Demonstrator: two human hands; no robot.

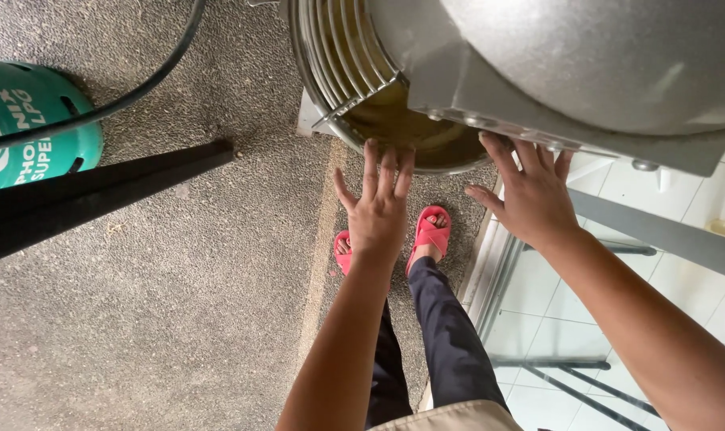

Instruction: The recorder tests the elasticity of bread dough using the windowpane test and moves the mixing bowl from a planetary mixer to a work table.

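Round steel mixer bowl [458, 156] with yellowish liquid sits dead ahead, just above both hands, under grey machine head [586, 56]. Left hand [376, 209] splayed, fingers [388, 172] loose at bowl rim, gripping nothing. Right hand [530, 195] nearer, fingertips tucked under head edge right of bowl, spread.

Round steel mixer bowl [394, 120], wire guard, holding yellowish, perhaps oily, liquid

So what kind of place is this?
Probably a working kitchen or food workshop. A big metal mixer bowl holds yellowish batter, both hands, left hand and right hand, reach to its rim, and a green gas cylinder stands on the rough floor.
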